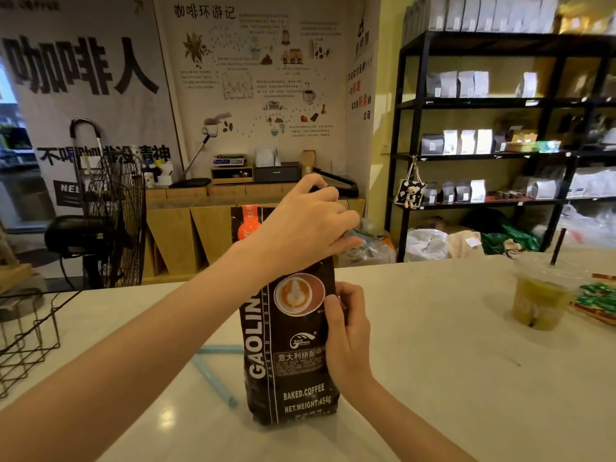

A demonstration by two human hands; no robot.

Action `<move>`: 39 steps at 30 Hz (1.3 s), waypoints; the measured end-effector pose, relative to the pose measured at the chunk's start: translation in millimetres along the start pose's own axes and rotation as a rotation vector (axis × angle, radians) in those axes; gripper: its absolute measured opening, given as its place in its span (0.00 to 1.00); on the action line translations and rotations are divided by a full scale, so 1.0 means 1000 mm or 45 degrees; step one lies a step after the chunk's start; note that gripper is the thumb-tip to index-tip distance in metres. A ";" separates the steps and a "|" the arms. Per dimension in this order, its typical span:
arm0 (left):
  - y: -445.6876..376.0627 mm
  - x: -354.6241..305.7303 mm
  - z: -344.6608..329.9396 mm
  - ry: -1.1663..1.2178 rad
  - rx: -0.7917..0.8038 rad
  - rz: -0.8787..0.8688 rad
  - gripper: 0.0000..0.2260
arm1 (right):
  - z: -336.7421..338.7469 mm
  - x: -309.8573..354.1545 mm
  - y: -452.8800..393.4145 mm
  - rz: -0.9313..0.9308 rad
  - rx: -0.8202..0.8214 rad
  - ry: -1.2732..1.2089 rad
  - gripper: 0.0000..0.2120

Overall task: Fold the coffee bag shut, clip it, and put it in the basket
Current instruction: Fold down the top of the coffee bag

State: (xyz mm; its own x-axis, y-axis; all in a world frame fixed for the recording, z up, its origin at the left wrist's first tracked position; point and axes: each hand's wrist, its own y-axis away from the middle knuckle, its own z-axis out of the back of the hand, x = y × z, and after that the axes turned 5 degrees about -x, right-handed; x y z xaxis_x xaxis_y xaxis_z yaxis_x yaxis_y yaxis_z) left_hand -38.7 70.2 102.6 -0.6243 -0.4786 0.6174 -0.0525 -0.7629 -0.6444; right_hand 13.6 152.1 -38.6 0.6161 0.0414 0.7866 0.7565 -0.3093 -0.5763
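Head view: coffee bag (290, 345) is stood upright on the counter (450, 361), well right of the wire basket (26, 338).
Its long axis is held vertical, mouth upward, label toward the camera. The top is grasped by the left hand (300, 225); the side is clasped by the right hand (346, 331). The fold is best pressed flat and even while the body is kept steady. A blue clip (216, 365) is seen just left of the bag.
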 end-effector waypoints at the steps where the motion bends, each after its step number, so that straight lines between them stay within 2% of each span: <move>1: -0.001 0.001 0.000 -0.023 -0.038 -0.009 0.15 | 0.000 -0.001 0.001 0.010 0.026 0.025 0.12; 5: -0.009 0.008 -0.001 -0.072 -0.160 0.027 0.19 | -0.002 -0.004 0.005 0.050 0.115 0.100 0.09; 12: -0.010 0.014 -0.006 -0.121 -0.176 0.008 0.17 | -0.005 -0.009 0.005 0.046 0.026 0.067 0.05; 17: -0.012 0.020 -0.007 -0.117 -0.198 0.005 0.17 | 0.002 -0.026 0.011 0.003 0.052 0.122 0.14; 21: -0.008 0.021 -0.009 -0.111 -0.179 0.041 0.17 | -0.001 -0.032 0.015 0.011 0.116 0.182 0.12; 25: -0.010 0.018 -0.009 -0.096 -0.185 0.042 0.16 | -0.003 -0.036 0.017 0.101 0.121 0.276 0.14; 31: -0.012 0.015 -0.005 -0.093 -0.148 0.086 0.16 | -0.002 -0.035 0.016 0.066 0.141 0.273 0.18; 34: -0.010 0.010 0.005 -0.037 -0.112 0.247 0.18 | -0.001 -0.030 0.012 0.031 0.173 0.223 0.18; 36: 0.001 0.005 0.015 0.115 -0.140 0.452 0.18 | 0.000 -0.024 0.009 0.026 0.180 0.170 0.12; 39: 0.044 -0.005 0.032 0.397 -0.464 0.885 0.19 | 0.000 -0.012 0.003 0.086 0.167 0.112 0.12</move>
State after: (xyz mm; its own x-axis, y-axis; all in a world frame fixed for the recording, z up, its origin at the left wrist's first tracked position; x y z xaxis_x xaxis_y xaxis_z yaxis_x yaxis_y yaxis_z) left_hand -12.8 25.1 85.3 -0.7913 -0.6045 -0.0919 0.2087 -0.1257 -0.9699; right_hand 9.0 150.9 -49.8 0.6494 -0.0605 0.7580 0.7395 -0.1820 -0.6481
